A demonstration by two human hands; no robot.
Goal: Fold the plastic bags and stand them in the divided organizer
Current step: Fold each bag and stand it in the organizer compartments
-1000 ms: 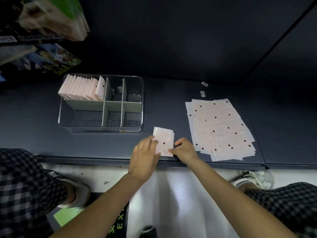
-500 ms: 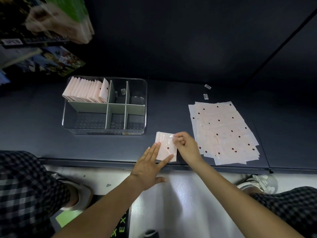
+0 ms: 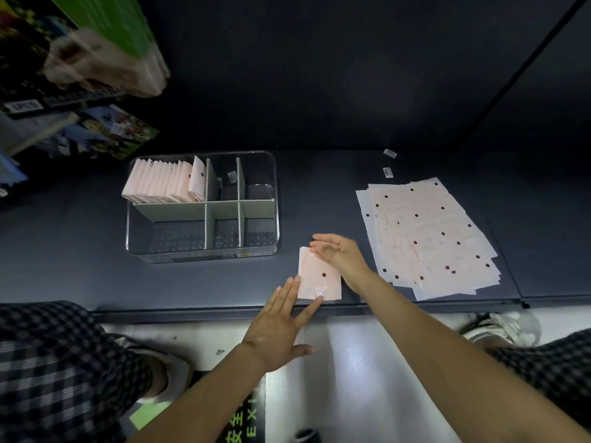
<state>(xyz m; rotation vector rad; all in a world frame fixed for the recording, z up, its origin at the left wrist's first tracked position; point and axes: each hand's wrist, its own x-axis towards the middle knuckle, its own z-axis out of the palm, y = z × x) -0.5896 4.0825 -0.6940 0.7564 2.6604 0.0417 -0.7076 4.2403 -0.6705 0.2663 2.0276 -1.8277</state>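
A folded pale pink plastic bag [image 3: 318, 276] with a dark dot lies near the front edge of the dark shelf. My left hand [image 3: 283, 321] lies flat with straight fingers, their tips pressing the bag's lower left part. My right hand [image 3: 342, 254] rests on the bag's upper right edge with fingers extended. A stack of unfolded pink dotted bags [image 3: 425, 238] lies to the right. The clear divided organizer [image 3: 275, 219] stands at the left; its back left compartment holds a row of folded bags [image 3: 163, 182] standing upright.
The shelf's front edge [image 3: 192, 313] runs just below the bag. Two small labels [image 3: 388, 163] lie behind the unfolded stack. Packaged goods [image 3: 96, 59] hang at the upper left. My plaid-clad knees and shoes are below over a pale floor.
My right hand has slid up along the bag to its top right edge, flattening it. My left hand stays pressed on the lower left corner. The view shifted slightly.
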